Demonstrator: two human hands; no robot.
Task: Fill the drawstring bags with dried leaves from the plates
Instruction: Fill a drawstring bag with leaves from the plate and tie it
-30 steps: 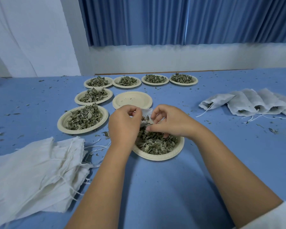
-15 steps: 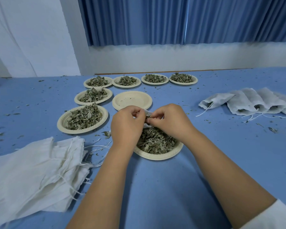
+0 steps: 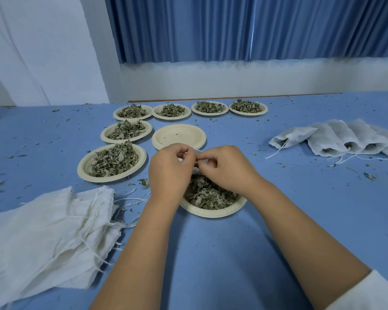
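Observation:
A small white drawstring bag point(image 3: 197, 153) is pinched between my left hand point(image 3: 169, 170) and my right hand point(image 3: 227, 167), held just above a paper plate point(image 3: 213, 212) of dried leaves point(image 3: 207, 195). Most of the bag is hidden behind my fingers; only white cloth shows between them. A stack of flat white bags point(image 3: 45, 233) lies at the near left. A row of bags with leaves inside point(image 3: 336, 138) lies at the right.
Several more plates of leaves stand behind: one at the left point(image 3: 111, 162), one farther back point(image 3: 126, 131), and a back row point(image 3: 189, 110). A plate without leaves point(image 3: 179, 137) sits just beyond my hands. Leaf crumbs dot the blue tablecloth point(image 3: 211, 253).
My hands have drawn together over the plate and closed the bag's mouth between them. The leaves seen in its opening a second ago are hidden now.

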